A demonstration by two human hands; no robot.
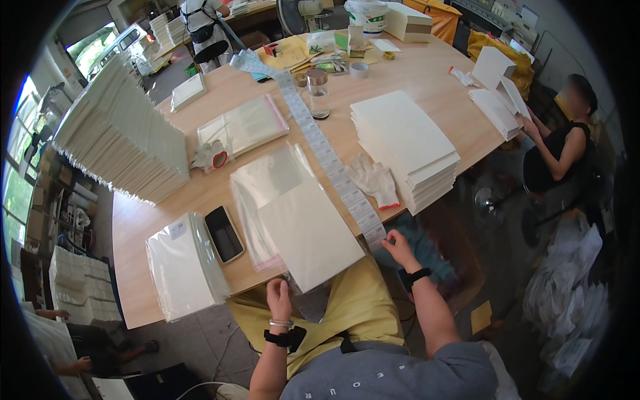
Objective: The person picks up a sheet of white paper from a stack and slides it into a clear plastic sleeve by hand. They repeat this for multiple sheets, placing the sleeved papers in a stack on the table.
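A white board (310,233) lies at the table's front edge, partly over a pile of clear plastic bags (248,203). My left hand (279,301) is closed by the board's near left corner, at the bags' edge; what its fingers hold, if anything, is too small to make out. A long strip of printed labels (327,157) runs from the far side of the table down to the front edge. At its near end my right hand (400,249) pinches the strip, thumb and fingers together.
Bagged white packs (183,267) and a phone (224,233) lie left. Tall white stacks (123,133) (407,143) stand on both sides. Gloves (371,179) and a glass jar (319,97) flank the strip. A co-worker (567,143) handles white boards at the right.
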